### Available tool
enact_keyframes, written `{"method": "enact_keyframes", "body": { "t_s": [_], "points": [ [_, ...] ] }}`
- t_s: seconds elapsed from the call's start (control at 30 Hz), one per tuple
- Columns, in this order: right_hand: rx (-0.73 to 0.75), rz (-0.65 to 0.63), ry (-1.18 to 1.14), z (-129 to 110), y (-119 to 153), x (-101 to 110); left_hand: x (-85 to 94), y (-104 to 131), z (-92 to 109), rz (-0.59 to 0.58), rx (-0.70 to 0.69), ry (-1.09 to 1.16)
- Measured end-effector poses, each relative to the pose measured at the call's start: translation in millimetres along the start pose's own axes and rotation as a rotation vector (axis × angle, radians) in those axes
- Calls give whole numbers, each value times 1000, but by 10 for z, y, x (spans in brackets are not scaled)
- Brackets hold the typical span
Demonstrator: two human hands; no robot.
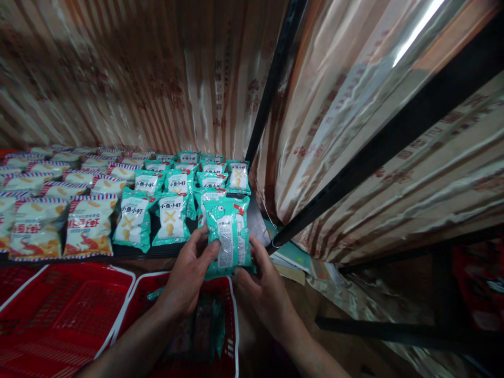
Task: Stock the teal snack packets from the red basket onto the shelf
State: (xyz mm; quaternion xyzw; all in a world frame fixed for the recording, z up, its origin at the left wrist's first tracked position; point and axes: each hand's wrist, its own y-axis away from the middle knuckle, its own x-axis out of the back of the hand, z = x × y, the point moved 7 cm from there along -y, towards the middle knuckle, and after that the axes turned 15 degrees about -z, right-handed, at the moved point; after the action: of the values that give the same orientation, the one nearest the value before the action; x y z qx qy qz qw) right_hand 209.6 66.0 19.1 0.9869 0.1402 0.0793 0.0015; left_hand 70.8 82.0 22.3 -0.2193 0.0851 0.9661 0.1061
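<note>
Between my two hands is a teal snack bag (pixel 226 239), its printed back facing me, at the right front corner of the shelf. My left hand (pixel 192 268) is closed on its left side, thumb pressed on the front. On the other side my right hand (pixel 263 283) grips the lower right edge, thumb at the bottom. Close behind and to the left stand rows of matching teal bags (pixel 171 218) with white fronts. Below my left wrist, a red basket (pixel 235 336) with a white rim holds several teal bags (pixel 200 333), partly hidden by my forearm.
Cream and orange snack bags (pixel 88 226) stand in rows on the left of the shelf. A second red basket (pixel 79 315) sits at the lower left. Black metal posts (pixel 354 157) slant across the right, before a draped printed sheet (pixel 157 79). Papers (pixel 293 257) lie by the post.
</note>
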Motion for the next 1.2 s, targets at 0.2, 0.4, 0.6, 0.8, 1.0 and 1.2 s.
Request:
{"method": "enact_keyframes", "body": {
  "t_s": [0.2, 0.4, 0.6, 0.8, 1.0, 1.2],
  "points": [
    [306, 213, 616, -299, 91, 100, 20, -47, 14, 29, -24, -104],
    [314, 159, 660, -338, 69, 70, -28, -55, 29, -10, -82, -182],
    [219, 84, 418, -198, 29, 119, -22, 17, 56, 1, -64, -183],
    [151, -6, 285, -203, -40, 83, -125, 84, 149, -86, -142, -322],
    [100, 94, 178, -124, -73, 163, -172, 99, 145, -148, -149, -431],
    [34, 186, -186, 42, -154, 271, -155, 49, 136, -138, -95, -498]
  ]
}}
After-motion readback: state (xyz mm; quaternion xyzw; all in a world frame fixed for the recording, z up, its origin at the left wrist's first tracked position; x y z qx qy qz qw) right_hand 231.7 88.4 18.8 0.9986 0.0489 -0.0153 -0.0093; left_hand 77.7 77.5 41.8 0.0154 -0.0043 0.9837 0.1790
